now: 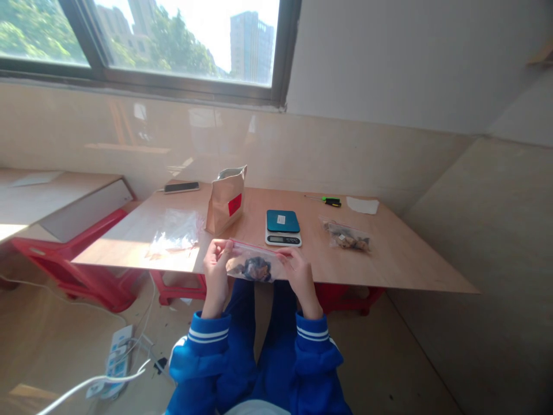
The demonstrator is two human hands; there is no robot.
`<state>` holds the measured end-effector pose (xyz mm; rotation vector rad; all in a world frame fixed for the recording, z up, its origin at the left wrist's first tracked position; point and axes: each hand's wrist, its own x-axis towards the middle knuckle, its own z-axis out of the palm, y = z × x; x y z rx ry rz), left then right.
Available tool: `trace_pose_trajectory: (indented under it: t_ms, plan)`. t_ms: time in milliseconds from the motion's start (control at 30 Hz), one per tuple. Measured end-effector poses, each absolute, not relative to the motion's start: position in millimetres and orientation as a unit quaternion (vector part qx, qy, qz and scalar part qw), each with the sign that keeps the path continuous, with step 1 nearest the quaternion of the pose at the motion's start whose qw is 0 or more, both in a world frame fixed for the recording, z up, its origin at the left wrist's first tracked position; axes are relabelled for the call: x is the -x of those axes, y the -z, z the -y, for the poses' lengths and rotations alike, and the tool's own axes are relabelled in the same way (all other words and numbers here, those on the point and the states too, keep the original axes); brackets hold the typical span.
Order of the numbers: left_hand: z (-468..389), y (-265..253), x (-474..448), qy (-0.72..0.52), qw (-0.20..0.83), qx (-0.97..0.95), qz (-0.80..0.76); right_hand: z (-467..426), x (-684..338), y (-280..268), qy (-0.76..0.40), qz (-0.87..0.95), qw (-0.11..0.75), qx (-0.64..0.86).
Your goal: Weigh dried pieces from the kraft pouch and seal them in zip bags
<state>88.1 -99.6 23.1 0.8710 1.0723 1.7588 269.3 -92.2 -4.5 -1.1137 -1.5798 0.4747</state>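
Between my two hands a clear zip bag [256, 266] with a red seal strip is stretched over the table's front edge. Dark and brown dried chunks sit inside it. My left hand [217, 266] pinches the bag's upper left corner, and my right hand [297, 270] grips its upper right corner. Just beyond the bag lies a kitchen scale [283, 227] with a blue-green platform and a small white label on it. A second zip bag [348, 237] of brown chunks rests to the right. Left of the scale stands an open kraft paper pouch [227, 199] with a red label.
Clear plastic bags [175, 231] lie on the left of the table [415, 259]. A phone [181, 187], a screwdriver [324, 199] and a white paper [363, 206] are near the back. Red stools [97, 276] and a power strip [118, 354] with cables are below.
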Motion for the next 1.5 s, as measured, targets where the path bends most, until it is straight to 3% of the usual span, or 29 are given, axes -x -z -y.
trace_pose_trajectory:
  t_ms: [100, 267, 533, 700, 800, 933, 1033, 1200, 1500]
  plan:
    - [100, -27, -91, -0.744, 0.478, -0.278, -0.375, 90, -267, 12, -0.316, 0.604, 0.590, 0.432]
    - [97, -25, -93, -0.735, 0.550, -0.246, -0.313, 85, -262, 23, -0.467, 0.565, 0.553, 0.396]
    - [93, -16, -83, -0.642, 0.589, -0.343, -0.351, 85, -297, 14, -0.390, 0.435, 0.658, 0.475]
    - [88, -9, -65, -0.607, 0.573, -0.378, -0.401, 70, -382, 6, -0.258, 0.331, 0.721, 0.552]
    - [89, -8, -56, -0.611, 0.570, -0.362, -0.412, 53, -437, 4, -0.176, 0.353, 0.661, 0.638]
    - [91, -8, -50, -0.620, 0.569, -0.340, -0.420, 38, -471, 11, 0.008, 0.374, 0.448, 0.812]
    - [90, -8, -48, -0.625, 0.560, -0.333, -0.430, 35, -462, 27, 0.099, 0.410, 0.373, 0.826]
    - [89, -6, -44, -0.628, 0.542, -0.337, -0.446, 28, -431, 59, 0.018, 0.469, 0.258, 0.845]
    - [90, -7, -40, -0.644, 0.522, -0.330, -0.451, -14, -435, 55, 0.016, 0.472, 0.237, 0.849]
